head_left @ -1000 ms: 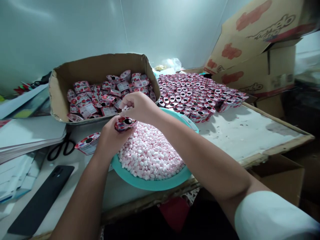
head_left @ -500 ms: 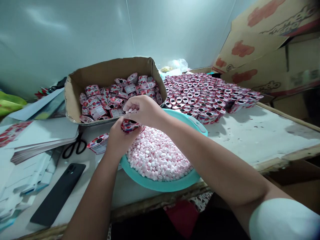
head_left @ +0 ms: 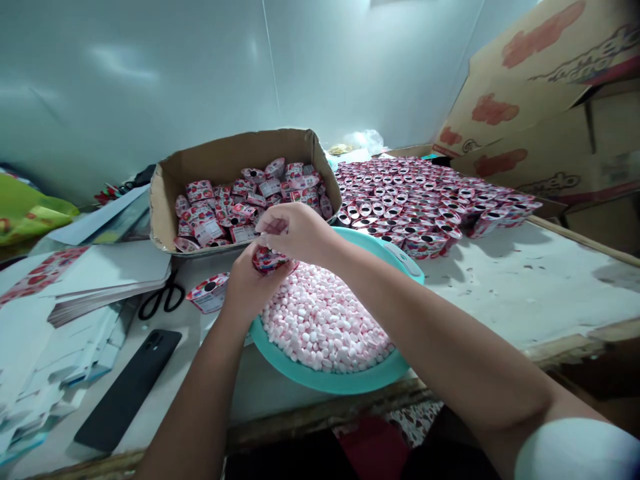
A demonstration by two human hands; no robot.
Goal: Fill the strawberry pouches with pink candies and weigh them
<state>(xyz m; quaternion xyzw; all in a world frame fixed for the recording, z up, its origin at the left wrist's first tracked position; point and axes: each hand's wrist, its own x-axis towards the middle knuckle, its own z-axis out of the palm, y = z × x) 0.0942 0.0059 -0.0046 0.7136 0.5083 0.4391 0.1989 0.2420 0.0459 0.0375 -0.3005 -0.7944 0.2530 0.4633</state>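
Note:
My left hand [head_left: 250,283] is wrapped round a small red-and-white printed packet [head_left: 269,260] above the rim of a turquoise basin [head_left: 330,381]. Right over the packet's opening is my right hand [head_left: 293,230], its fingers curled and pinched around a few small candies, partly hidden by the hand itself. Pale pink and white candies [head_left: 325,320] fill the basin below. Another printed packet [head_left: 209,292] stands on the table just left of my left hand.
A cardboard box [head_left: 163,213] of packets stands behind my hands. Many open packets [head_left: 400,187] stand in rows at the back right. Scissors [head_left: 163,300], a black phone [head_left: 129,390] and paper stacks [head_left: 115,263] lie left. Large cartons [head_left: 530,113] are at the right.
The whole view has shifted, so everything appears slightly right and lower. Fewer candies show in my right hand over the packet. My left hand still holds the packet.

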